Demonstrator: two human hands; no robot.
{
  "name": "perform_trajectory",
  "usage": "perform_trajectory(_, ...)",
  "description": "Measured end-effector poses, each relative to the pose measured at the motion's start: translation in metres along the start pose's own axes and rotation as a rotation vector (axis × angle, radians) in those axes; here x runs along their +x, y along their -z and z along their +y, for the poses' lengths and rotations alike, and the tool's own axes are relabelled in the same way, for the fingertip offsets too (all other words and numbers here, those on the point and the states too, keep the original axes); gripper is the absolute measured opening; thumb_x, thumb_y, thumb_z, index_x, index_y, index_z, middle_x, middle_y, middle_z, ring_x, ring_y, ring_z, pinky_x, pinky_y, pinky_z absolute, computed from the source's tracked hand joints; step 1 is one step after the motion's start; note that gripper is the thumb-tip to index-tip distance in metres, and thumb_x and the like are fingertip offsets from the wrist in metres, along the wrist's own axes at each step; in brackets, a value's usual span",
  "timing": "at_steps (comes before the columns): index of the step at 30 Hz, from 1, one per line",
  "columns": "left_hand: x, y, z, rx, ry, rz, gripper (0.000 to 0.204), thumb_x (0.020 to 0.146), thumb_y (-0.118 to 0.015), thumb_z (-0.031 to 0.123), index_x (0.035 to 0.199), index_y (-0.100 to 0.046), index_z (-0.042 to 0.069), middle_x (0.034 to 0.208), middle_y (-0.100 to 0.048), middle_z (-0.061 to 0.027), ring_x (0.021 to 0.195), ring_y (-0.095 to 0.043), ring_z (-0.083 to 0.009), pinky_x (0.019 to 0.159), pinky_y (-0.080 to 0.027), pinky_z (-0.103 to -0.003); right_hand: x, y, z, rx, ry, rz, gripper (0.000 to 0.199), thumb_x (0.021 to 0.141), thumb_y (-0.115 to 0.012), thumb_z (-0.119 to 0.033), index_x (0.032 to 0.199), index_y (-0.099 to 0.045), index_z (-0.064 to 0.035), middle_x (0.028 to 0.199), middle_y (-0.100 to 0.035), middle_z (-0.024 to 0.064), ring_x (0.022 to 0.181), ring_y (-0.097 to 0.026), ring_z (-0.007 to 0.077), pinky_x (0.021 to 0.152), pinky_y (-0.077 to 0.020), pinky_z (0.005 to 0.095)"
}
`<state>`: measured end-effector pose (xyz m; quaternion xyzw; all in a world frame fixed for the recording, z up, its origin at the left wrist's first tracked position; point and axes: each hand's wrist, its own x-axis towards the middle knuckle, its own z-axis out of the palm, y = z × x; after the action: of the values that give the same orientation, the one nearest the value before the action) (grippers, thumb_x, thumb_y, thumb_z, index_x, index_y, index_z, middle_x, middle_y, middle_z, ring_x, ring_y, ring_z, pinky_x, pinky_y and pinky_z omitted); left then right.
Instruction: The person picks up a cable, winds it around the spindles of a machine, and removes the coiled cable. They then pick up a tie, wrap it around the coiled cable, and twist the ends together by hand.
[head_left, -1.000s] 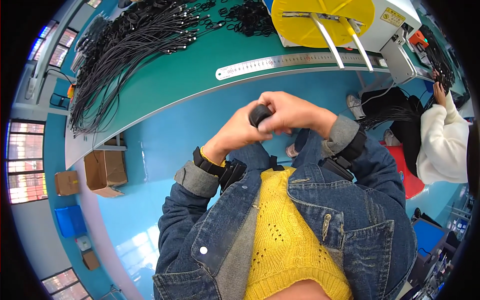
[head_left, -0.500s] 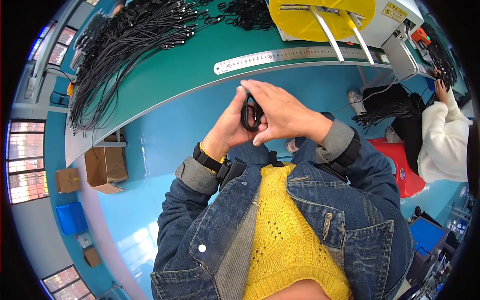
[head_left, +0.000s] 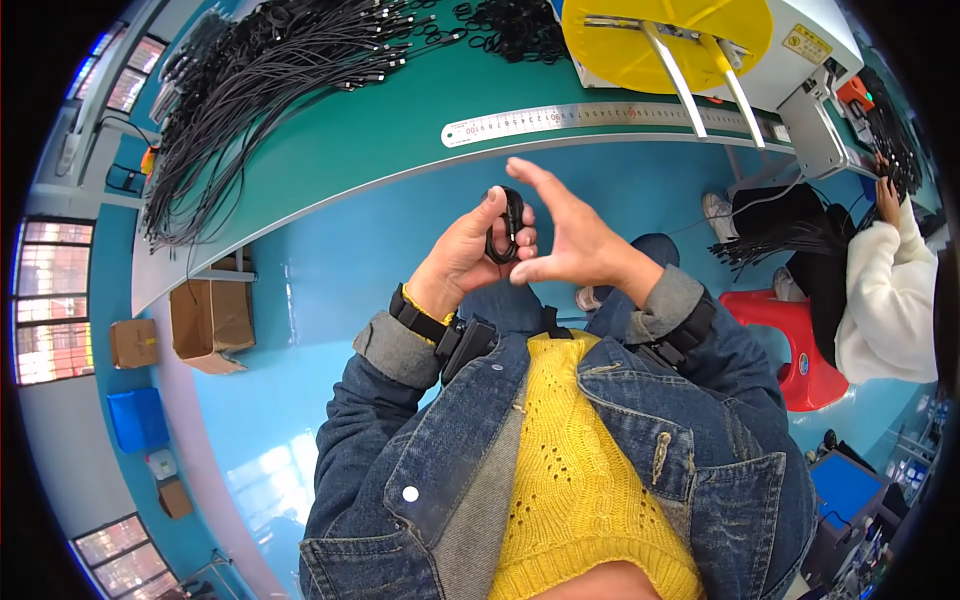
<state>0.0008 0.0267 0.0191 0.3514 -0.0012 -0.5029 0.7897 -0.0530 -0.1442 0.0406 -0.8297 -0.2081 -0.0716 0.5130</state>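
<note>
A small coil of black cable (head_left: 506,228) stands upright between my two hands, above my lap and just in front of the green workbench (head_left: 380,130). My left hand (head_left: 468,252) grips the coil with thumb and fingers around it. My right hand (head_left: 570,235) touches the coil's lower right side with thumb and fingertips, its other fingers spread and raised. Both wrists carry black straps over denim sleeves.
Several loose black cables (head_left: 260,70) are heaped on the bench's left part, a steel ruler (head_left: 600,118) lies along its front edge, and a yellow reel machine (head_left: 680,40) stands at the right. Another person in white (head_left: 880,290) sits on a red stool. Cardboard boxes (head_left: 205,320) rest on the blue floor.
The coil has turned upright between my hands. My right hand, which covered it, has opened its fingers and now only pinches the coil's lower edge.
</note>
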Motion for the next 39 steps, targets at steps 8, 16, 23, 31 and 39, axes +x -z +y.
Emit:
perform_trajectory(8, -0.009, 0.018, 0.018, -0.010, -0.102, -0.035, 0.037, 0.084, -0.056, 0.047, 0.082, -0.052, 0.010, 0.072, -0.055, -0.0017, 0.065, -0.057, -0.0148, 0.057, -0.051, -0.033, -0.002, 0.023, 0.006, 0.146, -0.165, -0.007, 0.070, 0.071, -0.068, -0.017, 0.131, -0.036, -0.0056, 0.122, -0.050, 0.0125, 0.113, -0.047, 0.0218, 0.094, -0.0376, 0.0373)
perform_trajectory(16, -0.032, 0.041, 0.025, 0.143, 0.151, 0.235, 0.028, 0.087, -0.056, 0.038, 0.087, -0.056, 0.010, 0.066, -0.058, -0.0021, 0.055, -0.056, -0.0096, 0.044, -0.045, -0.023, -0.045, 0.018, 0.044, 0.283, -0.405, -0.185, 0.040, 0.075, -0.063, -0.011, 0.112, -0.053, -0.0016, 0.102, -0.058, 0.0057, 0.094, -0.054, 0.0130, 0.078, -0.0455, 0.0274)
perform_trajectory(23, -0.041, 0.016, 0.255, 0.493, -0.468, 0.146, 0.028, 0.091, -0.048, 0.029, 0.089, -0.056, 0.002, 0.078, -0.060, -0.0079, 0.062, -0.056, -0.0147, 0.055, -0.046, -0.026, -0.058, 0.015, 0.061, 0.265, -0.619, -0.282, 0.035, 0.077, -0.062, -0.006, 0.111, -0.054, 0.0000, 0.094, -0.060, 0.0065, 0.085, -0.056, 0.0113, 0.076, -0.0472, 0.0256)
perform_trajectory(31, 0.033, 0.169, 0.350, 2.116, -0.855, 1.114, 0.022, 0.076, -0.059, 0.020, 0.095, -0.065, 0.011, 0.090, -0.064, -0.0152, 0.086, -0.060, -0.0349, 0.076, -0.048, -0.042, -0.046, 0.017, 0.071, 0.309, -0.698, -0.151, 0.034, 0.077, -0.062, -0.012, 0.107, -0.055, 0.0030, 0.089, -0.061, 0.0081, 0.080, -0.059, 0.0133, 0.073, -0.0487, 0.0267)
perform_trajectory(39, -0.004, 0.168, 0.319, 2.213, -0.603, 0.949, 0.015, 0.075, -0.062, 0.024, 0.084, -0.067, 0.013, 0.081, -0.065, -0.0117, 0.079, -0.061, -0.0321, 0.071, -0.049, -0.042, -0.043, 0.017, 0.067, 0.258, -0.647, -0.183, 0.033, 0.077, -0.063, -0.011, 0.106, -0.056, 0.0039, 0.085, -0.062, 0.0084, 0.077, -0.059, 0.0130, 0.071, -0.0488, 0.0269)
